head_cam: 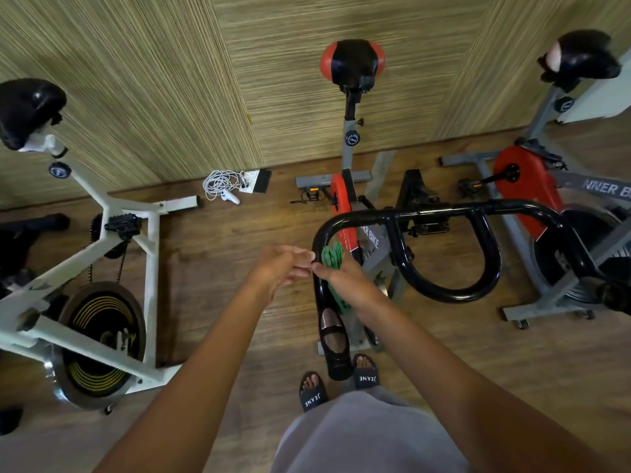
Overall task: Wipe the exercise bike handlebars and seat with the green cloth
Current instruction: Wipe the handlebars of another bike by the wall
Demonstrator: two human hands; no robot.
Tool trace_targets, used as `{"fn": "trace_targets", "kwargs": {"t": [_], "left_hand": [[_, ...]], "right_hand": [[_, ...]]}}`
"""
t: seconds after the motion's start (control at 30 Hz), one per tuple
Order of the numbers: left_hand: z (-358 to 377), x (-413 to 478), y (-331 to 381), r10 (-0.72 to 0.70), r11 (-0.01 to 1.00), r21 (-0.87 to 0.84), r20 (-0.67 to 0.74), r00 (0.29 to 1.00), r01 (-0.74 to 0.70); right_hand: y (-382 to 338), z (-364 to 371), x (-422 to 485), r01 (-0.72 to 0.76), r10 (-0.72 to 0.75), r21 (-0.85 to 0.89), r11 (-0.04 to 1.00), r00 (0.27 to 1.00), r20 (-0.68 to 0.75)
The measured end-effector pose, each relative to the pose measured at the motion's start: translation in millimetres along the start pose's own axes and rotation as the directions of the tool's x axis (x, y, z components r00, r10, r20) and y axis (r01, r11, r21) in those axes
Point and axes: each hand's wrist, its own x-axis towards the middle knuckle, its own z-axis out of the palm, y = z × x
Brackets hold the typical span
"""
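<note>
Wrapping the green cloth (333, 259) around the left bend of the handlebars (444, 213), my right hand (343, 276) clamps it against the black tube so it can slide along. My left hand (281, 268) hovers just beside, fingers loosely curled, holding nothing I can make out. The seat (351, 63) beyond looks untouched.

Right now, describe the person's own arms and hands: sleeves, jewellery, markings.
Both forearms are bare, with no sleeves in view. The left hand and right hand wear no gloves, and no rings, watch or bracelets show. No markings are visible; motion blur softens the fingers.
</note>
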Motion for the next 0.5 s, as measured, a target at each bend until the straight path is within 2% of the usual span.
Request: {"fn": "trace_targets", "kwargs": {"t": [0.07,0.1,0.17,0.2,0.23,0.27,0.33,0.43,0.5], "left_hand": [[1,0,-3,-0.002,1.000,-0.025,0.028,1.000,0.002],[1,0,-5,-0.003,0.998,-0.055,0.032,0.999,0.005],[5,-1,-8,-0.023,0.988,-0.152,0.053,0.998,0.031],[6,-3,-9,-0.035,0.978,-0.200,0.078,0.996,0.050],[8,-3,-10,-0.046,0.967,-0.243,0.114,0.992,0.073],[9,-4,-11,-0.054,0.955,-0.282,0.149,0.987,0.095],[12,-7,-13,-0.072,0.921,-0.366,0.175,0.982,0.133],[14,-10,-17,-0.123,0.816,-0.538,0.193,0.973,0.210],[13,-10,-22,-0.140,0.769,-0.590,0.218,0.966,0.245]], "right_hand": [[2,-18,5,0.057,-0.068,-0.106,0.993,0.993,-0.098],[-3,-28,10,0.117,-0.148,-0.170,0.978,0.972,-0.180],[-18,-48,23,0.253,-0.388,-0.396,0.883,0.868,-0.311],[-24,-58,35,0.289,-0.519,-0.561,0.776,0.799,-0.306],[-29,-66,48,0.273,-0.600,-0.717,0.641,0.762,-0.245],[-30,-70,61,0.239,-0.622,-0.830,0.504,0.768,-0.156],[-26,-65,82,0.215,-0.565,-0.930,0.297,0.825,0.011],[-20,-49,87,0.270,-0.558,-0.948,0.166,0.819,0.136],[-18,-43,80,0.399,-0.548,-0.910,0.115,0.790,0.277]]}}
